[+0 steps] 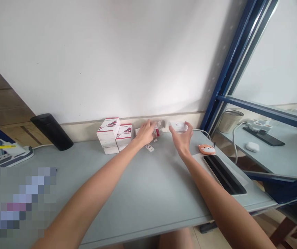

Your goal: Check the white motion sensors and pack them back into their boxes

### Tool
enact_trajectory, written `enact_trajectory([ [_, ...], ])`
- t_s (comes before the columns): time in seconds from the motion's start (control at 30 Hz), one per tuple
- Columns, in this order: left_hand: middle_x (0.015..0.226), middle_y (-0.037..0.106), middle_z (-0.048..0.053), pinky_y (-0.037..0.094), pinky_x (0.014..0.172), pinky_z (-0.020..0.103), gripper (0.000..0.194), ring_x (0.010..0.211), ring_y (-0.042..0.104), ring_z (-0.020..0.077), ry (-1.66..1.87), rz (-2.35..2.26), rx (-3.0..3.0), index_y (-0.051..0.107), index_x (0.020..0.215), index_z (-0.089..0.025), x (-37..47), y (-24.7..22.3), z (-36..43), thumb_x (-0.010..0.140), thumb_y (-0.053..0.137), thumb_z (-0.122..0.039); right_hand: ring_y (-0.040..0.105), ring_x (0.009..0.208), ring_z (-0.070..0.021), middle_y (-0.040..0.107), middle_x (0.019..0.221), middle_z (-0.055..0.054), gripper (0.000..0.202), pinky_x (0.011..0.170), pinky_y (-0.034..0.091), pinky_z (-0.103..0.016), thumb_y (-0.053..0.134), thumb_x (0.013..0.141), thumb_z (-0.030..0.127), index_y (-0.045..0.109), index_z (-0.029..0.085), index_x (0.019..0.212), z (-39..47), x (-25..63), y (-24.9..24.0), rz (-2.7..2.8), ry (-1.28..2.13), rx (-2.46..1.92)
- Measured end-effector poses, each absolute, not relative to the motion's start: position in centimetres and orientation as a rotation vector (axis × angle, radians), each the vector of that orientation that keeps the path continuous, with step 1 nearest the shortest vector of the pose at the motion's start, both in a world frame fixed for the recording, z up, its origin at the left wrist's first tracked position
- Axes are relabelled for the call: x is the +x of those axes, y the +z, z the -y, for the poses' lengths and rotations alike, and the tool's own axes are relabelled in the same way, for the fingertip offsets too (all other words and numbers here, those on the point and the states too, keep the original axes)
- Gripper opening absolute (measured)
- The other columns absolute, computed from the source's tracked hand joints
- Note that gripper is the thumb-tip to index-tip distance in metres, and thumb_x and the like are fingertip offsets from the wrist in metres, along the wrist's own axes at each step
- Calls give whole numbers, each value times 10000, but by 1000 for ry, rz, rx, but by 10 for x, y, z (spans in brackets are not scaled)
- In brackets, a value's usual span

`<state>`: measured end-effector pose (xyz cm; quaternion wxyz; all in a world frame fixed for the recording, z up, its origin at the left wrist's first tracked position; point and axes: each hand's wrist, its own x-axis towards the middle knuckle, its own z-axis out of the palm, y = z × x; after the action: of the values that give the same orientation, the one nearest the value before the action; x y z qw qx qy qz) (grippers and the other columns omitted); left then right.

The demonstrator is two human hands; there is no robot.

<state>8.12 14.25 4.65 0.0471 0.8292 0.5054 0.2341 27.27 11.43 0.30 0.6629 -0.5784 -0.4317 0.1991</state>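
At the left of the grey counter (138, 193), beyond a power strip (15, 157) and a tilted black cylinder (52, 132), the red-and-white boxes (108, 133) stand grouped near the wall, some stacked. Just right of them, the left hand (146, 132) lies over a red-and-white carton (158, 132), its fingers spread a little and touching it; whether that grip is closed on the carton I cannot tell, since the hand covers part of it and the fingers blur. The carton's right end seems to stand open, with a flap showing. A small white piece (149, 148) lies on the counter in front of that hand. Farther right, the right hand (182, 139) holds a pale white pack (178, 126) near the wall, thumb on its left side and fingers on its right, so this grip is fairly wide but filled. The step in hand looks like parting the carton and its contents, or bringing them together; which of the two is unclear. Either way, the next move calls for a steady carton and a light hold on the pack. An orange animal-faced item (206, 149) sits beyond the right wrist.
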Motion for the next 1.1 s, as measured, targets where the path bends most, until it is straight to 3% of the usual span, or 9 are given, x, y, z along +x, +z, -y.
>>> enact_trajectory([
  [0.13,1485,492,179,562,934,434,688,1088,704,302,823,-1459,2433,431,1572,-221,85,65,-123,943,673,-358,453,1420,-346,438,1476,-179,885,1223,375,-546,808,764,578,423,227,1479,-108,274,14,1072,319,-1239],
  [0.23,1502,552,131,530,1065,408,709,1288,639,296,876,-1316,2390,431,1581,-245,79,75,-95,955,682,-462,457,1429,-313,427,1501,-157,828,1220,393,-521,775,814,522,392,239,1491,-100,273,24,1203,259,-1108],
  [0.4,1500,618,128,468,1152,463,715,1372,592,331,1046,-1163,2032,530,1508,-212,55,76,-49,880,780,-447,461,1444,-315,426,1548,-147,902,1242,376,-538,826,781,444,347,249,1520,-81,262,32,1493,311,-903],
  [0.57,1329,720,117,527,1042,454,681,1241,668,333,1155,-1170,1720,572,1452,-214,33,59,-21,868,800,-479,541,1405,-322,532,1537,-140,657,1194,436,-559,669,964,459,389,265,1526,-54,238,32,1760,474,-794],
  [0.77,1372,678,113,524,1073,440,792,1322,619,333,1357,-1074,1637,454,1540,-273,18,39,-2,867,820,-475,443,1520,-337,773,1143,-56,380,1247,341,-624,610,1018,361,564,331,1394,-23,214,40,2021,313,-639],
  [0.9,1488,588,106,528,1081,429,868,1341,605,308,1523,-1058,1657,321,1604,-343,19,23,3,891,807,-443,496,1465,-325,651,1411,-83,475,1214,407,-593,639,990,287,506,345,1443,-20,210,40,1940,222,-647],
  [1.0,1486,576,78,513,1097,415,675,1343,593,285,1594,-1060,1700,451,1504,-358,24,12,3,918,782,-419,531,1388,-326,529,1453,-138,501,1159,468,-581,694,959,335,472,312,1408,-23,207,33,1768,298,-716],
  [1.1,1339,625,80,494,1103,423,387,1282,610,278,1592,-1135,1826,622,1307,-302,26,7,3,952,737,-407,543,1351,-307,525,1384,-128,268,1137,491,-552,643,1001,397,558,291,1232,-26,206,25,1768,446,-759],
])
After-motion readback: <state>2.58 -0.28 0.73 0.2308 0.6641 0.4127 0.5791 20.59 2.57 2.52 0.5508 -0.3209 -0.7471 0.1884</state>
